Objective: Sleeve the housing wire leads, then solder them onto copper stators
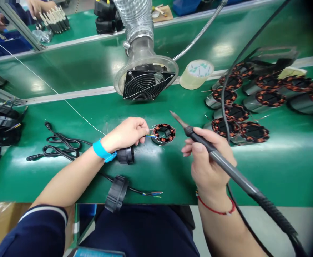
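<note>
My right hand (212,157) is closed around a soldering iron (207,144), its tip pointing up and left, apart from the stator. My left hand (131,132) pinches thin coloured wires (149,135) at the left edge of a motor stator (163,134) wound with copper. Under that hand sits a ribbed black cap (126,155), partly hidden. Closer to me, a second black cap (117,192) has a cable through it, ending in bare coloured wires (152,194). A thin pale strand of solder wire (73,107) runs from the upper left down to my left wrist.
A fume extractor fan (145,85) hangs behind the stator. Several more stators (254,132) stand on the right, crossed by the iron's cord. A tape roll (195,75) sits at the back. Coiled black cable (60,148) lies left. Another person's hands (38,8) show at top left.
</note>
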A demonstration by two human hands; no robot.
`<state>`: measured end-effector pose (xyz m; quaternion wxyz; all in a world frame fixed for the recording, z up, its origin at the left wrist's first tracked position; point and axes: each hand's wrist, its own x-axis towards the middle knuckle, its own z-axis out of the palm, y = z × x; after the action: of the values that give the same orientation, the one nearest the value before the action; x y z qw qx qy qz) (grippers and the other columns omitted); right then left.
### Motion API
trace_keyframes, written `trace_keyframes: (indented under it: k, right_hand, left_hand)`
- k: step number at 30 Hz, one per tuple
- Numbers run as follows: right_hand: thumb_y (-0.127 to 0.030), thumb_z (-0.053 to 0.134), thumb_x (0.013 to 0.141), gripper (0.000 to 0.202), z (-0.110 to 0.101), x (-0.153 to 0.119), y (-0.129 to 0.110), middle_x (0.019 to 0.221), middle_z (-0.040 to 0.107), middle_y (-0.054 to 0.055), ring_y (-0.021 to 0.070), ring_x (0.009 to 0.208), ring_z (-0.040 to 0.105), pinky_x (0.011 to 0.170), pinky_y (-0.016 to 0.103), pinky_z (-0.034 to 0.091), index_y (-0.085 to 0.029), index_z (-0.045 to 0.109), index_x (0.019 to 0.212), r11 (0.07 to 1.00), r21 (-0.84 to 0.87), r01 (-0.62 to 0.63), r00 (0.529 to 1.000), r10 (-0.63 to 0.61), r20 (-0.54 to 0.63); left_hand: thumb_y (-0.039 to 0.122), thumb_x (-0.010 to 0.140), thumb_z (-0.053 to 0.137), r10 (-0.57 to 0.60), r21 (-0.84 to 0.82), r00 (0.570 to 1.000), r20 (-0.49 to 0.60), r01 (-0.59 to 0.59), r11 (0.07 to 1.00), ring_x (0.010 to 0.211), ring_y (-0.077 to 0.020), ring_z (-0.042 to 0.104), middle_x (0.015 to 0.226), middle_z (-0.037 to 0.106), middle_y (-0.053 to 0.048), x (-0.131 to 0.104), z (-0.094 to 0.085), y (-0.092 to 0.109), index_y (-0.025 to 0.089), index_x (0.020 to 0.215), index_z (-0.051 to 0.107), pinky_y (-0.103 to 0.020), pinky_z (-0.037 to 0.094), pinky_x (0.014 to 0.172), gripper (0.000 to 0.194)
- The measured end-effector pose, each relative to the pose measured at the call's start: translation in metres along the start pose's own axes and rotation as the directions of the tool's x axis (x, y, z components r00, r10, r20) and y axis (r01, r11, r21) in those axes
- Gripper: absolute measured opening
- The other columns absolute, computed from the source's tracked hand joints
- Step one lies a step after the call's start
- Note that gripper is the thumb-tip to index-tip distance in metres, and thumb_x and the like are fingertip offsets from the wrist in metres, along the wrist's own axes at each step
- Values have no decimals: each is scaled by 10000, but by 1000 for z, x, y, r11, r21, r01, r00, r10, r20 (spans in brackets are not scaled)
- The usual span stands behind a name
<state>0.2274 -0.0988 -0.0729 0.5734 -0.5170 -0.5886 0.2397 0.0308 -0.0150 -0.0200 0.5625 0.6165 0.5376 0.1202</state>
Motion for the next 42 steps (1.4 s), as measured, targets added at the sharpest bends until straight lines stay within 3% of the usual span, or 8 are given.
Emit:
trace_keyframes:
  k: [2,5,19,34,42]
  right_hand:
    - [-281,568,889,216,3,-4,1,822,651,19,128,559,613,485,285,527,-255,635,1092,999,50,-1,995,6,-96]
    - [-290,586,873,167,5,-6,2,741,640,8,125,521,617,413,251,488,-230,664,1008,995,95,-8,993,20,-120]
    - [-283,598,868,169,5,-6,2,732,682,10,140,524,657,416,252,526,-205,663,1003,996,86,-36,998,41,-52]
    - [-290,625,861,168,7,-8,3,833,693,28,137,558,678,406,230,531,-210,683,996,992,116,-54,994,64,-86]
    - [-243,646,845,176,9,-5,6,761,695,3,128,531,674,382,203,515,-198,692,1008,991,125,36,995,-24,-98]
  left_hand:
    - [146,824,504,-1,13,1000,-7,1,1000,437,-43,474,562,580,33,0,0,0,148,718,520,-168,367,444,107]
    - [148,835,496,5,16,1000,-10,-4,1000,443,-40,479,561,577,33,1,0,0,144,717,524,-165,379,456,122]
    - [122,835,493,4,-4,1000,-13,-4,1000,434,-35,491,559,600,32,3,2,2,140,728,527,-156,389,452,113]
    - [114,840,497,15,17,999,-37,-14,1000,431,-32,495,575,614,17,2,2,4,134,696,522,-148,380,436,147]
    - [108,844,494,20,-24,999,-42,-21,999,429,-31,497,573,612,16,3,4,5,138,700,519,-145,388,433,150]
